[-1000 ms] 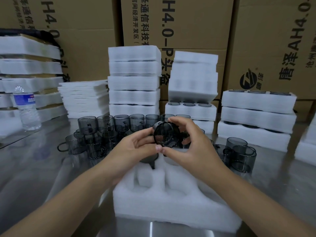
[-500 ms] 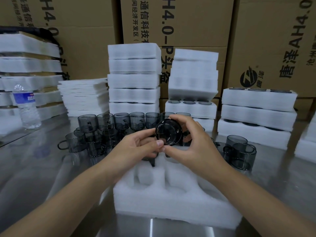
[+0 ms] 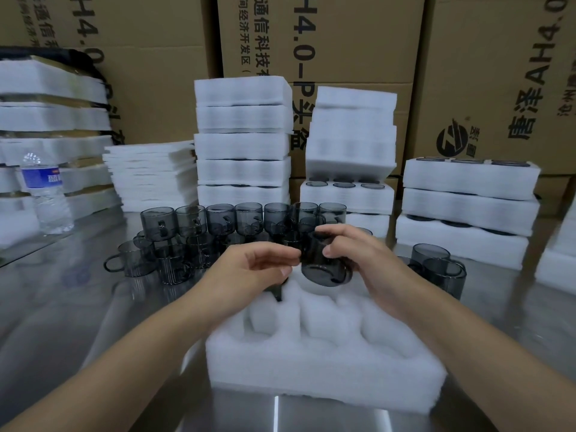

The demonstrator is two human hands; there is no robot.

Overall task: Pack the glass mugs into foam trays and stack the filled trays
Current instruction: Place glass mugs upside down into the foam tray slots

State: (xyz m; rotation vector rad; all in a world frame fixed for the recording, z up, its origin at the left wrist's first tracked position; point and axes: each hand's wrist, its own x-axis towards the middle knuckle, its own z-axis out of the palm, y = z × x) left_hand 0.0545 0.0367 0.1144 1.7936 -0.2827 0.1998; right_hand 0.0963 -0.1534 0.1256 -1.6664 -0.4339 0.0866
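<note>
Tall brown cardboard cartons [image 3: 318, 39] printed with black lettering wall off the back of the scene, and in front of them runs a brushed steel table [image 3: 62, 322] that mirrors the pale light in smeared streaks. White foam is piled all over it: a high stack of trays [image 3: 243, 141] at centre, a second stack [image 3: 350, 157] leaning just right of it, three filled trays [image 3: 467, 210] stacked further right with dark mug rims showing in their top pockets, a heap of thin flat foam sheets [image 3: 152, 176] to the left, and more trays [image 3: 53, 126] at the far left edge. A clear water bottle [image 3: 46, 191] with a blue label stands upright near those. Close to the camera lies an open foam tray [image 3: 324, 357], its round pockets facing up. Behind it a cluster of smoky grey glass mugs [image 3: 218, 226] stands in rows, some stacked on others, and two more mugs [image 3: 439, 263] sit right of the tray. The right hand [image 3: 367, 260] is closed around one grey mug [image 3: 325, 263], tilted, just above the far row of the tray's pockets. The left hand [image 3: 252, 269] is beside it with fingers loosely curled, fingertips at the mug's side; whether they touch the glass cannot be told.
</note>
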